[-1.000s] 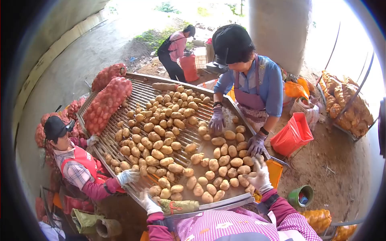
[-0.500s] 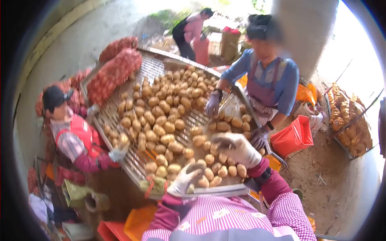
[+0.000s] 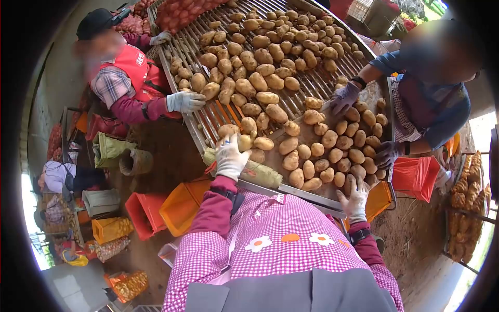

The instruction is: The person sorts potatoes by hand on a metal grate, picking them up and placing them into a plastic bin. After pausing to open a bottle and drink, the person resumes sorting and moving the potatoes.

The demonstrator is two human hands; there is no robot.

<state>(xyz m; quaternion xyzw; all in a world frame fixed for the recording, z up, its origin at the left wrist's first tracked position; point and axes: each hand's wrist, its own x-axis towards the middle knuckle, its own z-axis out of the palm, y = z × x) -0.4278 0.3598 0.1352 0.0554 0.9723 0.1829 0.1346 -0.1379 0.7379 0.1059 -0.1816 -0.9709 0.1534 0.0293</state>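
Note:
Many potatoes [image 3: 257, 81] lie spread over a slatted metal sorting table [image 3: 200, 127]. At its near edge, my left hand [image 3: 230, 156] in a white glove rests with fingers apart beside a few potatoes, next to a rolled green sack [image 3: 262, 174]. My right hand [image 3: 354, 198], also gloved, has its fingers spread at the near right edge and touches potatoes on the flat metal tray part [image 3: 280, 151]. Neither hand has a potato gripped.
A co-worker in a red vest [image 3: 127, 73] stands at the left, a gloved hand by the potatoes. Another in blue [image 3: 442, 114] reaches in from the right. Orange bins [image 3: 184, 205] and red bins [image 3: 416, 177] stand below the table; a red mesh sack [image 3: 187, 13] lies on top.
The view has tilted downward and turned. Both my hands, raised above the potatoes before, are now down at the table's near edge. The red-vested co-worker's hand no longer holds a potato.

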